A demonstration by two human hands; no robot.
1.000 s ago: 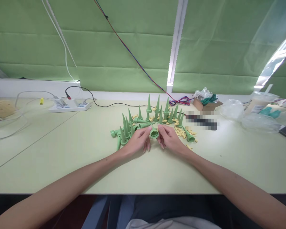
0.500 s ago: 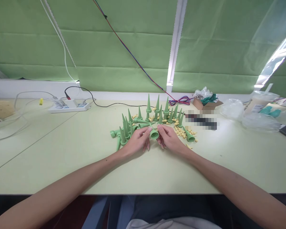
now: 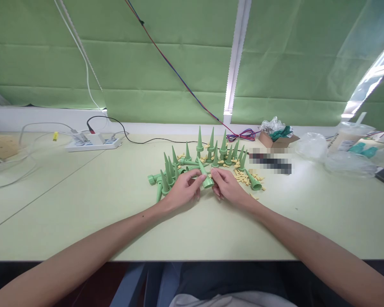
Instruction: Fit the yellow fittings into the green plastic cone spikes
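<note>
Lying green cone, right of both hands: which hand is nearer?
Right. The right hand is just left of the lying green cone; the left hand is farther left, holding another green cone.

Held cone [image 3: 206, 178] in left grip [image 3: 184, 187]: smooth plastic, slight sheen. Upright cones [image 3: 200, 141] beyond grips: same plastic look. Small pegs [image 3: 242, 177] just right of right grip [image 3: 228, 185]: plastic, fairly matt. Table [image 3: 192, 234] under both grips: smooth, faintly glossy. Blind [image 3: 163, 72] beyond grips: matt, creased, cloth-like. Box [image 3: 277, 145] beyond right grip: matt cardboard. Power strip [image 3: 94, 145] left of left grip: smooth plastic.
</note>
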